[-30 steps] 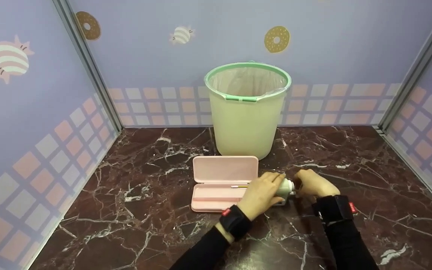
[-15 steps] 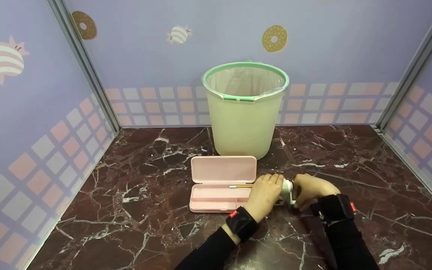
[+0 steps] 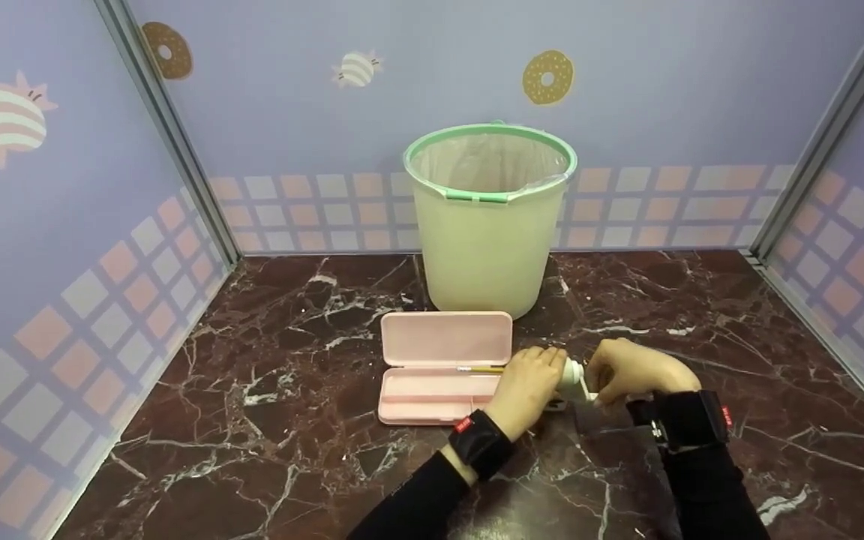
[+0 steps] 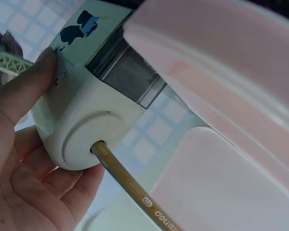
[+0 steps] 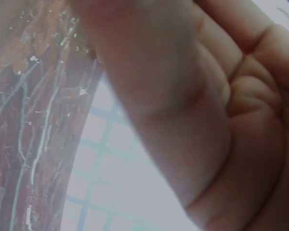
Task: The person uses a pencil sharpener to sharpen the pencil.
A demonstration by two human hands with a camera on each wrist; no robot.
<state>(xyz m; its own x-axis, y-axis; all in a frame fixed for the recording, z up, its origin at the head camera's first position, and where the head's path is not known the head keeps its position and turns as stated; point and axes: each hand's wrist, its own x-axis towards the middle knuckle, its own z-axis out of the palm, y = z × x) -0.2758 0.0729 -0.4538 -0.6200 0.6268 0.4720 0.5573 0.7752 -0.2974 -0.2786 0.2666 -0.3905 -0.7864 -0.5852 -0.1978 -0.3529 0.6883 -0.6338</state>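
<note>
My left hand grips a pale green pencil sharpener with a dark picture on top and a clear shavings drawer. A yellow-brown pencil sticks into the sharpener's round front hole. Its white eraser end lies over the pencil case in the head view. On the sharpener's right side is a crank, pinched at its end by my right hand. In the right wrist view the fingers are curled and hide the crank. Left of the sharpener lies an open pink pencil case, its lid raised.
Behind the pencil case stands a tall pale green bin with a clear liner. Patterned purple walls enclose the dark marbled tabletop at the back and sides.
My right hand has gone round with the crank, dipping and then rising. My left hand has stayed on the sharpener, with a slight shift. The head view has moved a little.
</note>
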